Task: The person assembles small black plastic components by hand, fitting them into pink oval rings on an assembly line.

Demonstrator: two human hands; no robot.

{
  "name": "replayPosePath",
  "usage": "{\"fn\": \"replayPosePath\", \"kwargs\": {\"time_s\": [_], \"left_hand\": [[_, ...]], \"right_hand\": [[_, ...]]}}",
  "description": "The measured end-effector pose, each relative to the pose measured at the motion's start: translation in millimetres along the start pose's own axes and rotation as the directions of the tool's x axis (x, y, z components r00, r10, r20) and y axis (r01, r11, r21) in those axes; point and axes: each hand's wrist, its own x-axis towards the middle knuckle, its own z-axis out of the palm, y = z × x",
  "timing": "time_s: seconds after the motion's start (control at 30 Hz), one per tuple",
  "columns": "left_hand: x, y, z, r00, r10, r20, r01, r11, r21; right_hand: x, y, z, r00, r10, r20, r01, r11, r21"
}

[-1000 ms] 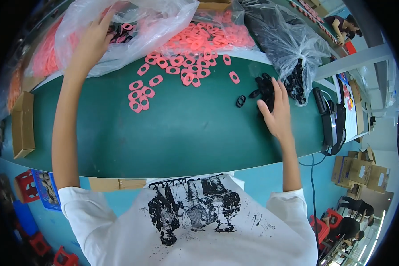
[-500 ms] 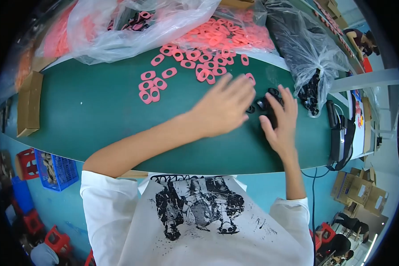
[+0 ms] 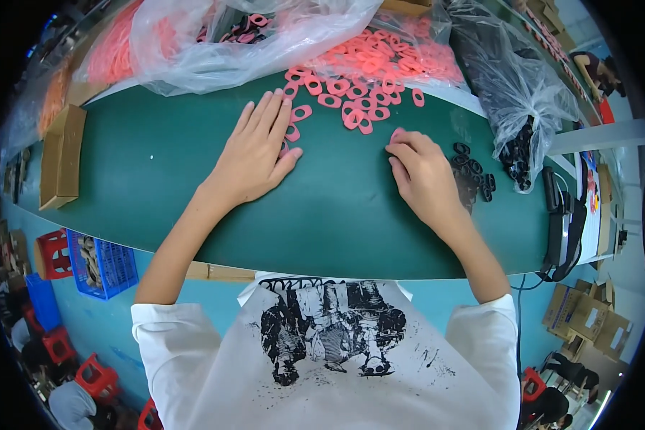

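My left hand (image 3: 254,150) lies flat, palm down, on the green table (image 3: 158,179). Its fingers are spread and rest on a few loose pink oval rings (image 3: 297,118). My right hand (image 3: 423,175) is palm down with bent fingers, and a pink ring (image 3: 396,133) shows at its index fingertip. A small cluster of black rings (image 3: 474,175) lies just right of that hand, partly hidden by it. A wide heap of pink rings (image 3: 373,68) is spread at the table's far edge.
A clear plastic bag (image 3: 251,32) with pink rings lies at the back left. A bag of black rings (image 3: 516,100) sits back right. A cardboard box (image 3: 61,154) stands at the left and a black tool (image 3: 559,222) at the right edge. Below the table is a blue crate (image 3: 100,265).
My left hand has drawn back from beside the right hand and the black rings to the loose pink rings. My right hand has shifted left, off the black rings.
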Motion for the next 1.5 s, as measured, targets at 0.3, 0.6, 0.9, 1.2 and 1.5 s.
{"fn": "replayPosePath", "kwargs": {"time_s": [0.3, 0.6, 0.9, 1.2, 1.5], "left_hand": [[-25.2, 37.9, -0.9, 0.997, 0.075, 0.004, -0.074, 0.987, -0.144], [18.5, -3.1, 10.3, 0.989, 0.003, -0.145, -0.037, 0.972, -0.232], [1.4, 2.9, -0.9, 0.988, 0.146, -0.055, -0.156, 0.943, -0.294], [56.8, -13.4, 23.9, 0.959, 0.198, -0.203, -0.214, 0.975, -0.058], [37.9, -25.5, 14.0, 0.962, -0.089, -0.26, 0.019, 0.965, -0.26]], "right_hand": [[24.2, -10.2, -0.9, 0.989, -0.14, 0.055, 0.113, 0.934, 0.338], [54.7, -3.6, 26.7, 0.98, -0.124, -0.159, 0.163, 0.95, 0.266], [40.9, -5.0, 22.2, 0.996, -0.041, -0.083, 0.055, 0.982, 0.18], [42.5, 30.2, 43.1, 0.996, 0.058, 0.073, -0.042, 0.977, -0.208], [42.9, 43.3, 4.8, 0.982, 0.175, -0.072, -0.175, 0.985, -0.001]]}}
